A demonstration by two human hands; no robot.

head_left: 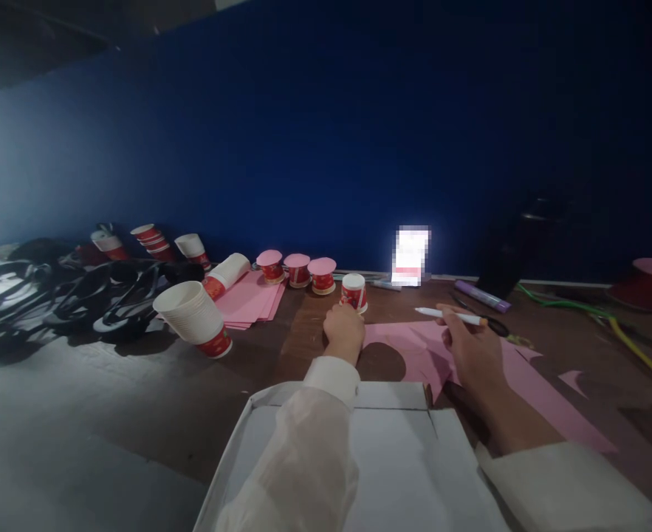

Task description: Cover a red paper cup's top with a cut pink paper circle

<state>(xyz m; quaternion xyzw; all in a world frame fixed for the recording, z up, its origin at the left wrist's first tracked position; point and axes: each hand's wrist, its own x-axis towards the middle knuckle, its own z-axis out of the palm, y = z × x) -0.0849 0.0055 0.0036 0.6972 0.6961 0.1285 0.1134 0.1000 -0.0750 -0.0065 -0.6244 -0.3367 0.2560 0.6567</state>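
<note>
My left hand is closed at the near side of a small red-and-white paper cup, which stands upside down; its fingertips are partly hidden. In my right hand is a white marker with an orange end, its tip pointing left. Beneath that hand lies a cut sheet of pink paper with a round hole in it. Left of the cup, three red paper cups stand in a row, each topped with a pink paper disc.
Pink sheets lie left under a tipped cup stack. Another leaning cup stack is nearer, beside black straps. A bright pixelated screen, purple marker, scissors and white box are around.
</note>
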